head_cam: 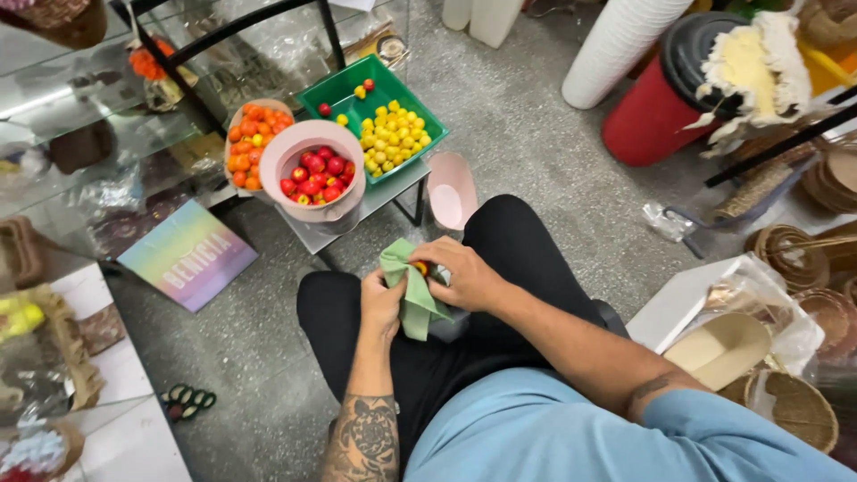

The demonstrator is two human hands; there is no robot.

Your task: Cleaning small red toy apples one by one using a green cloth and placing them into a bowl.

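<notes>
Green cloth (412, 290): pinched at its top edge by both hands over the lap, long axis hanging down toward 6 o'clock.
Small fruit (420, 267): orange-red, at the cloth's top, tucked under the right fingers; mostly hidden.
Left hand (382, 303): grip closed on the cloth's left edge, at 9 o'clock of the fruit.
Right hand (462, 272): grip curled shut over fruit and cloth, at 3 o'clock; the nearer hand to the fruit.
Pink tub (314, 174): at 11 o'clock of the hands, holds red fruits.
Green tray (344, 89): at 12 o'clock, holds yellow fruits, a few red.
Brown bowl (259, 143): just beside the tub, holds orange fruits.
Counter (393, 192): small, carries all three.
Pink lid (451, 189): on the floor beside the counter.
</notes>
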